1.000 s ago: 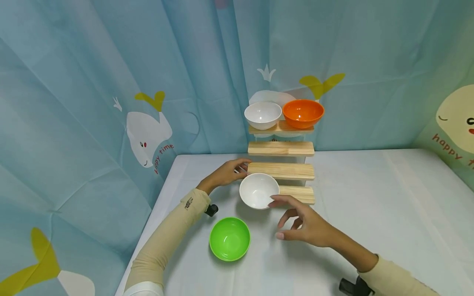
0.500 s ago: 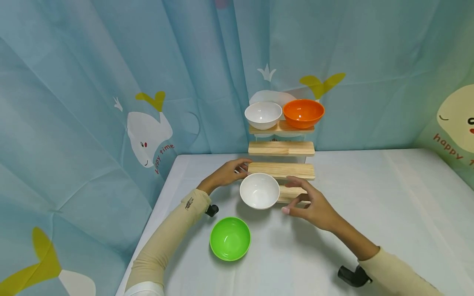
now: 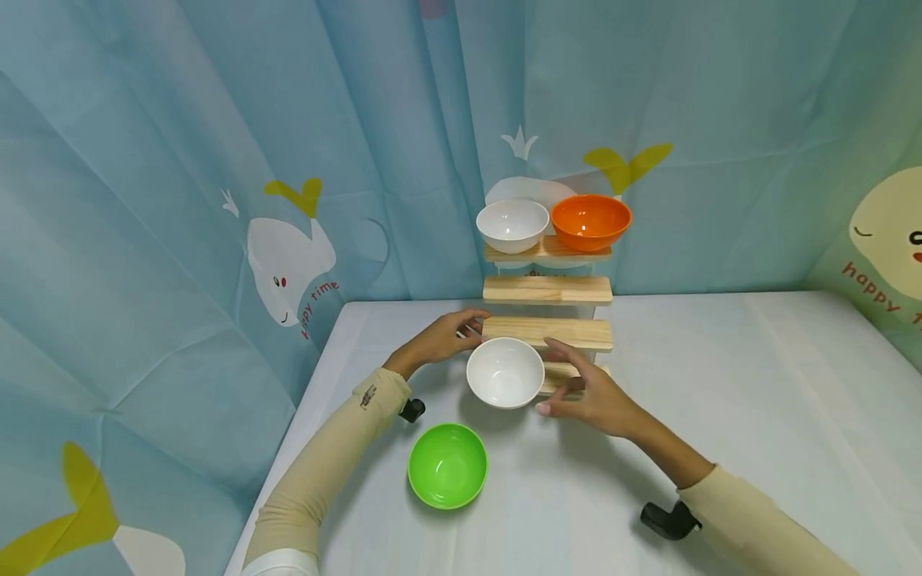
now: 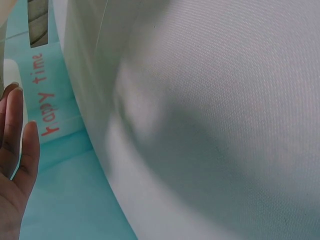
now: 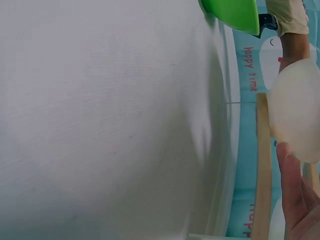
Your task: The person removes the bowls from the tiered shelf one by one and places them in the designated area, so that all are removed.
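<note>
A white bowl (image 3: 506, 373) sits on the lowest shelf of a stepped rack with wooden shelves (image 3: 547, 332). My left hand (image 3: 438, 338) holds the rack's left end, index finger and thumb at the third shelf from the top. In the left wrist view this hand (image 4: 17, 145) shows only at the left edge. My right hand (image 3: 598, 400) stands at the bowl's right side, thumb and fingers spread, not closed around it. In the right wrist view a fingertip (image 5: 283, 148) meets or nearly meets the white bowl (image 5: 295, 112).
A green bowl (image 3: 447, 466) stands on the white tablecloth (image 3: 720, 384) in front of the rack. Another white bowl (image 3: 512, 226) and an orange bowl (image 3: 591, 222) sit side by side on the top shelf. A blue printed curtain (image 3: 403, 144) hangs behind.
My right hand has moved from the white bowl's front right rim, back and away to the right, then slightly left to its right side. My left hand and the bowls stay put.
</note>
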Tool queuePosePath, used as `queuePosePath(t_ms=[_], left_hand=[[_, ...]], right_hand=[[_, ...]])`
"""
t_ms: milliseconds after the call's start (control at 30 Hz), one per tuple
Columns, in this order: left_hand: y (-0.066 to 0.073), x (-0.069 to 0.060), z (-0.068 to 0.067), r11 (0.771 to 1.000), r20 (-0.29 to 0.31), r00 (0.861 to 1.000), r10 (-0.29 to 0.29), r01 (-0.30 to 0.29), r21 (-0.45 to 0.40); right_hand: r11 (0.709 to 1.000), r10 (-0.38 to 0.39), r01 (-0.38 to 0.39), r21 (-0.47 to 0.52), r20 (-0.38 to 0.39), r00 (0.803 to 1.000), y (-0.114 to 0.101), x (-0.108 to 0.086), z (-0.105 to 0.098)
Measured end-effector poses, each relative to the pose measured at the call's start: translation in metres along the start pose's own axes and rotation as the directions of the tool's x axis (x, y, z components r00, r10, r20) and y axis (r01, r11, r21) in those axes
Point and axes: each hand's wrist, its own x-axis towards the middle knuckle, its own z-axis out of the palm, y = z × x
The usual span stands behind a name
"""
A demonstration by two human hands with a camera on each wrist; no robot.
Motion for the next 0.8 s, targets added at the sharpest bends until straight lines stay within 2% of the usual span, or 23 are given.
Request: queuePosePath(t_ms=[267, 567, 800], left_hand=[[-0.001, 0.000, 0.001, 1.000, -0.004, 1.000, 0.012, -0.012, -0.009], [0.001, 0.000, 0.001, 1.000, -0.005, 1.000, 0.019, -0.019, 0.003], [0.001, 0.000, 0.000, 1.000, -0.006, 1.000, 0.016, -0.016, 0.003]], right_hand=[[1.000, -0.012, 0.011, 0.024, 0.031, 0.999, 0.002, 0.012, 0.006], [0.999, 0.028, -0.029, 0.032, 0.043, 0.999, 0.002, 0.020, 0.014], [0.993, 0.031, -0.032, -0.112, -0.005, 0.999, -0.002, 0.024, 0.019]])
